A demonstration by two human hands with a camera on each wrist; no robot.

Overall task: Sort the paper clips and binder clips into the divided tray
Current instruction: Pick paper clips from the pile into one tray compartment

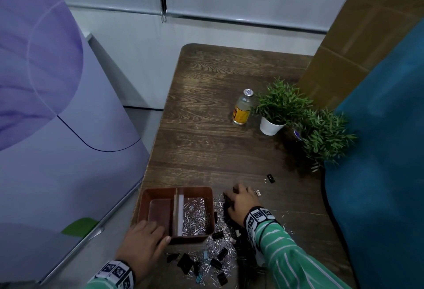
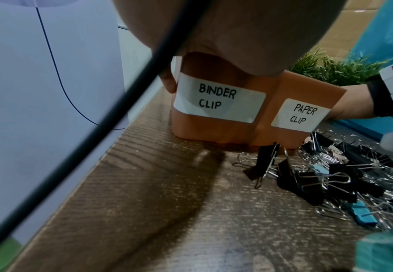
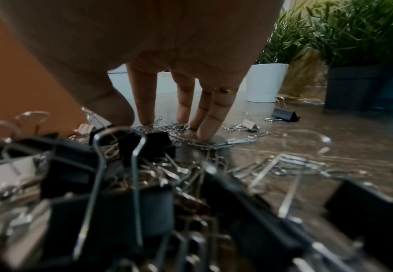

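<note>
Resting at the near left corner of the bench, a dark wood-grain top, the brown plastic tray is square with rounded corners and split by one upright divider into two compartments. Its right compartment holds a heap of thin silver wire paper clips; the left one shows only its smooth bare floor. Two white stickers on the near wall carry handwritten black capitals: "BINDER CLIP" on the left and "PAPER CLIP" on the right.

The left hand steadies the tray at its near left corner, its grip set around the corner with the thumb along the near wall and the fingers on the left side. The right hand reaches down just right of the tray, its fingers straight and spread slightly apart, tips pressing on loose paper clips on the bench; it clamps nothing that can be seen. A gold band sits on one finger.

A tangled pile of binder clips, mostly black folded metal with wire loop handles, a few light blue, lies mixed with more paper clips in front of and right of the tray; too many to count. One black clip lies apart, farther back.

Behind stand one glass bottle with a yellow label and metal cap, and two leafy plants, one in a white pot.
</note>
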